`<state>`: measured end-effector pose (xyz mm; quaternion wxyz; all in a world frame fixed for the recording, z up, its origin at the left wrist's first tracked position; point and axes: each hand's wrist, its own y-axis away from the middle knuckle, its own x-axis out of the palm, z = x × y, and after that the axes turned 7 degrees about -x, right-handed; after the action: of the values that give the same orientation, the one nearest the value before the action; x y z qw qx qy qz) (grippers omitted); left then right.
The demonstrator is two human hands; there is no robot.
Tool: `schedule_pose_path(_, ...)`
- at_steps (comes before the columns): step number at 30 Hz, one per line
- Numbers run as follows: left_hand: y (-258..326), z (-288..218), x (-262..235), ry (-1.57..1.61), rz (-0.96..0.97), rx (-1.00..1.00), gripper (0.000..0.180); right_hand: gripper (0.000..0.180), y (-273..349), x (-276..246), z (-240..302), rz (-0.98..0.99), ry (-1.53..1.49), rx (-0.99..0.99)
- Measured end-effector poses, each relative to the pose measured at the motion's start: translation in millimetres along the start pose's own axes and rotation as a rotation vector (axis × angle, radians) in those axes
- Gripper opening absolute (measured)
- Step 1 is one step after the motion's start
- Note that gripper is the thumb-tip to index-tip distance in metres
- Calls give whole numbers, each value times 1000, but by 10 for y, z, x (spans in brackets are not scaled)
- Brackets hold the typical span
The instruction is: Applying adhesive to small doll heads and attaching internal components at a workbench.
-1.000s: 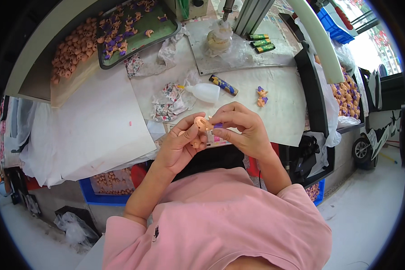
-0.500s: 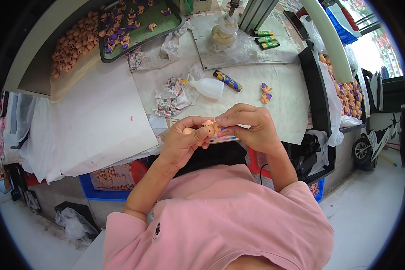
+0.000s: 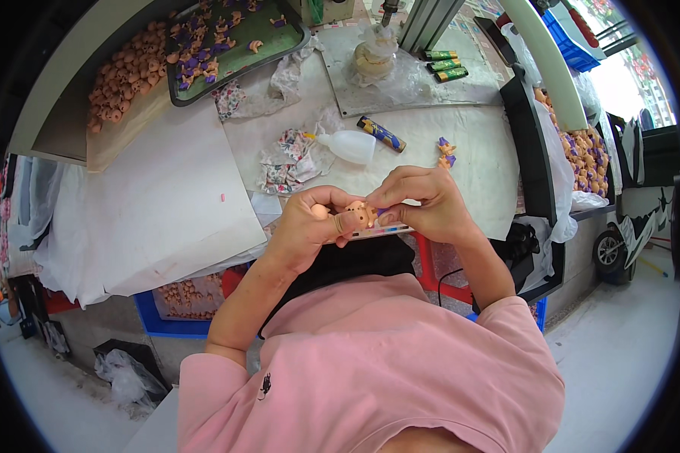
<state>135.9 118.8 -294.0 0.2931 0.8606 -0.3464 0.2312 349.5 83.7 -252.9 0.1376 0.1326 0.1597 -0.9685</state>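
Between finger and thumb of my left hand [image 3: 301, 230], a small peach toy head [image 3: 363, 214] with dark holes is gripped above the table's near edge. A second rounded peach piece [image 3: 319, 212] is tucked in the same hand. My right hand [image 3: 431, 202] pinches a small toy body, its purple part [image 3: 381, 216] showing by the fingertips and pressed against the head. Fingers hide most of that joint. Beyond my right hand, peach-and-purple toy figures [image 3: 446, 151] lie on the white paper.
A white squeeze bottle [image 3: 349, 146], a dark blue tube [image 3: 381, 134] and a floral cloth [image 3: 285, 160] lie ahead. Far left are a tray [image 3: 268, 59] of toy bodies and a pile of heads [image 3: 128, 72]. A black bin [image 3: 529, 151] and filled toy container [image 3: 584, 158] stand right.
Both hands have shifted slightly, the toy head moving a little to the right. My right hand has risen toward the figures on the table. Both grips hold.
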Motion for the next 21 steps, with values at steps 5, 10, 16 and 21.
schedule_pose_path(5,18,-9,-11,161,72,-66,22,28,-28,0,80,-11,17,-14)
schedule_pose_path(10,29,-39,-79,279,76,-84,27,31,-255,-47,253,90,166,-54)
schedule_pose_path(16,157,-113,-13,346,38,-18,24,30,-990,-807,997,-366,1009,-840)
schedule_pose_path(21,142,-87,187,345,82,-12,28,33,-1950,-1379,1643,-549,945,-1274)
